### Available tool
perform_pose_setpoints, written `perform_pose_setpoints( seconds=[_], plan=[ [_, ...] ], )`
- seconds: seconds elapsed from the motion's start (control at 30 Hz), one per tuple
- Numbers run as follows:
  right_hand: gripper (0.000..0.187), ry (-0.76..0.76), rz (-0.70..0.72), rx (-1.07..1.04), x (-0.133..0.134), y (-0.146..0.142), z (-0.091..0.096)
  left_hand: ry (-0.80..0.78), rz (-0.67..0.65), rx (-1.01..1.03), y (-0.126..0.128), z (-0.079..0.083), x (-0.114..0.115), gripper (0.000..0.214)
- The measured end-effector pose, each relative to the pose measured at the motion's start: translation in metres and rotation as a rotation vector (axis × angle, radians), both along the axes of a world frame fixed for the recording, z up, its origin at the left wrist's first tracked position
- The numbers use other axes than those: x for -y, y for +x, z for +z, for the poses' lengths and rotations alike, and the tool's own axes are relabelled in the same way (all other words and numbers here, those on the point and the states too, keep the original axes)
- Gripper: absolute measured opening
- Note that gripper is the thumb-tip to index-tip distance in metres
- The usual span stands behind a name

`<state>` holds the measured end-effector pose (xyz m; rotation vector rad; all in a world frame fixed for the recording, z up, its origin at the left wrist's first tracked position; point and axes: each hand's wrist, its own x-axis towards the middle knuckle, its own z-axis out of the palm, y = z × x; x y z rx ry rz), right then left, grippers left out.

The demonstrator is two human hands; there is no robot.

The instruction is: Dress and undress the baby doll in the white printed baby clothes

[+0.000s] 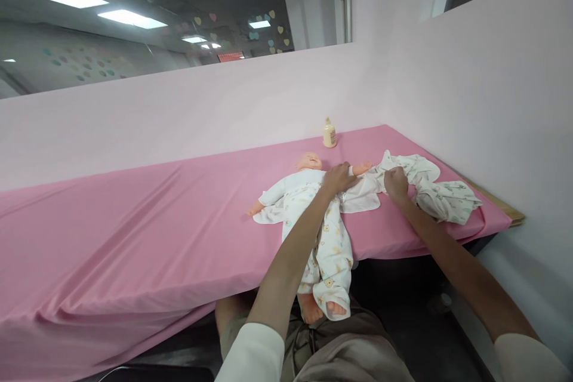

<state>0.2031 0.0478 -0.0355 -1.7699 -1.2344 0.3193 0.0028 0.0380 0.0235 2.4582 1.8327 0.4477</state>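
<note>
A baby doll [308, 162] lies face up, in a white top and patterned trousers [329, 250], its feet hanging past the table edge. My left hand [339, 179] is closed at the doll's upper arm on the right side of the picture; the doll's small hand [363, 168] pokes out beyond it. White cloth [363, 194] is spread under that arm and runs toward my right hand [396, 183]. My right hand makes a fist at the cloth's far end, its fingertips hidden. Just beyond it lies a crumpled white garment with a green print [447, 200].
The table wears a pink sheet [134, 233], wrinkled on the left. By the back wall stands a cream bottle [329, 134]. Pale walls [483, 83] close off the back and right sides, with a window [147, 18] above. A wooden board edge [514, 215] shows at the right corner.
</note>
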Motion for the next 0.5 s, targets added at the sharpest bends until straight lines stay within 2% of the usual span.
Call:
perform_pose_setpoints(
  seconds=[0.13, 0.23, 0.3, 0.37, 0.43, 0.5],
  plan=[
    [0.016, 0.405, 0.055, 0.154, 0.018, -0.016, 0.005, -0.065, 0.0, -0.114, 0.002, -0.004, -0.004, 0.046],
    [0.016, 0.553, 0.182, 0.177, 0.033, -0.032, 0.012, -0.101, -0.049, -0.206, 0.003, -0.002, -0.001, 0.048],
    [0.017, 0.5, 0.341, 0.129, 0.044, -0.046, 0.017, -0.072, -0.072, -0.228, -0.002, 0.004, 0.007, 0.047],
    [0.016, 0.339, 0.529, 0.04, 0.051, -0.062, 0.021, 0.005, -0.055, -0.191, -0.017, 0.013, 0.021, 0.041],
    [0.014, 0.103, 0.7, -0.147, 0.052, -0.08, 0.022, 0.131, 0.028, -0.093, -0.041, 0.019, 0.04, 0.031],
    [0.016, -0.129, 0.84, -0.423, 0.048, -0.098, 0.021, 0.256, 0.187, 0.063, -0.071, 0.023, 0.06, 0.025]
  ],
)
